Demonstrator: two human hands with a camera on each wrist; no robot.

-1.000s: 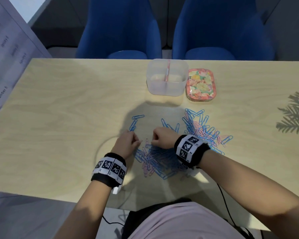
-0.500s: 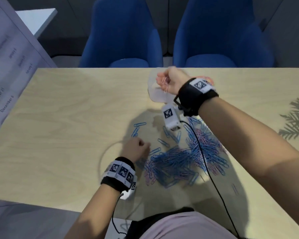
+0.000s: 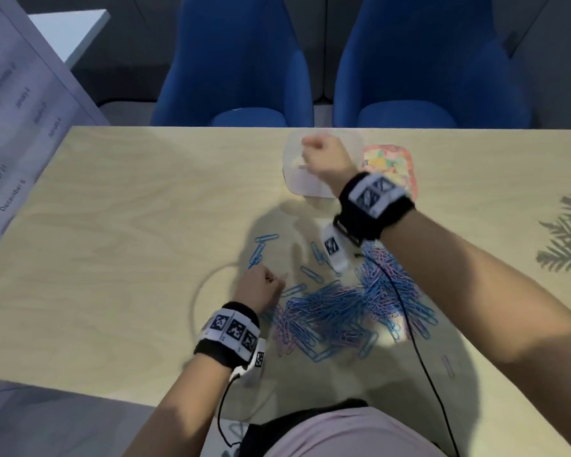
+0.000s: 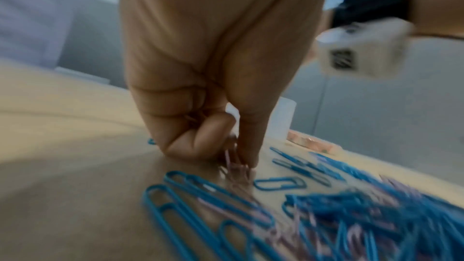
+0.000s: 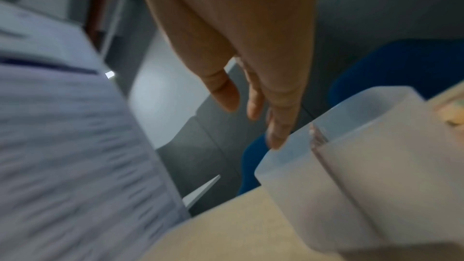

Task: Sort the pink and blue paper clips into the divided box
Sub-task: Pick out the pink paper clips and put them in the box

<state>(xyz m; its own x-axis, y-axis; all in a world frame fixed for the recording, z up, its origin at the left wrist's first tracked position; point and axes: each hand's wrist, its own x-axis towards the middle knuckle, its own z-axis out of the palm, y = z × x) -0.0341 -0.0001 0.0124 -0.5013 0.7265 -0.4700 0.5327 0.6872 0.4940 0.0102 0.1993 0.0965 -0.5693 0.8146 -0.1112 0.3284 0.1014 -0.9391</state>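
Observation:
A heap of blue and pink paper clips (image 3: 343, 311) lies on the wooden table in front of me, and it fills the low right of the left wrist view (image 4: 351, 215). My left hand (image 3: 275, 280) sits at the heap's left edge, thumb and curled fingers pinching a few pink clips (image 4: 237, 168) against the table. My right hand (image 3: 305, 150) hovers over the translucent divided box (image 3: 294, 184) at the far edge. In the right wrist view its fingers (image 5: 278, 126) hang straight with nothing in them, just above the box's rim (image 5: 288, 150). A pink clip (image 3: 302, 165) shows inside the left compartment.
A pink floral tin (image 3: 391, 166) stands just right of the box. A few stray blue clips (image 3: 266, 239) lie left of the heap. A black cable (image 3: 409, 324) crosses the heap. Two blue chairs (image 3: 238, 61) stand behind the table, and a printed calendar sheet (image 3: 14, 133) leans at the left.
My right hand rose from the heap with pink clips, reached the box and opened its fingers over it. The left hand stayed at the heap's left edge, still pinching.

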